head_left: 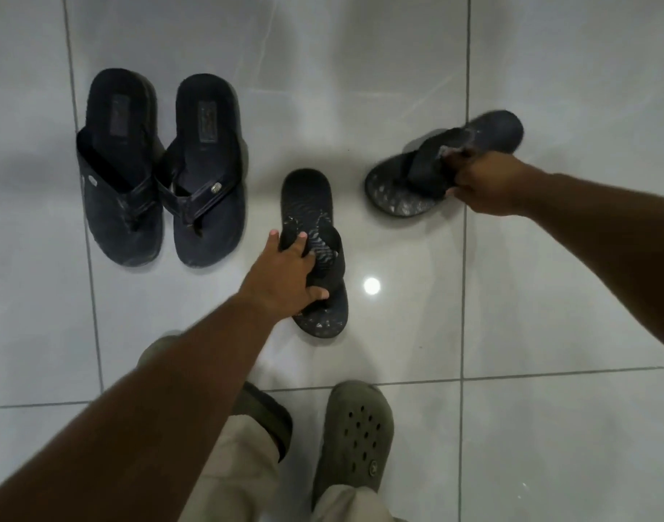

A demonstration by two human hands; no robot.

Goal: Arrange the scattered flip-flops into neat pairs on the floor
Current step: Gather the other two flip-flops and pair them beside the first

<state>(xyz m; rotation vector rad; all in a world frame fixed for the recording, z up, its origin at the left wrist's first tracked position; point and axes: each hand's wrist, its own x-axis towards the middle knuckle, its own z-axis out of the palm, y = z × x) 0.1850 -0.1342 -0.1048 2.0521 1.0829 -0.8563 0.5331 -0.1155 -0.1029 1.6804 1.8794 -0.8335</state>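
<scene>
Past our clog (355, 442), each grip holds a flip-flop by its strap: left hand (285, 280), right hand (485, 182); the tilted right flip-flop (398, 190) may land askew

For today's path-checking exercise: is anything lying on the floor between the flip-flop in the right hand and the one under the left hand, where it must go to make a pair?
Nothing visible. Only bare tile separates the right-hand flip-flop from the left-hand one.
</scene>
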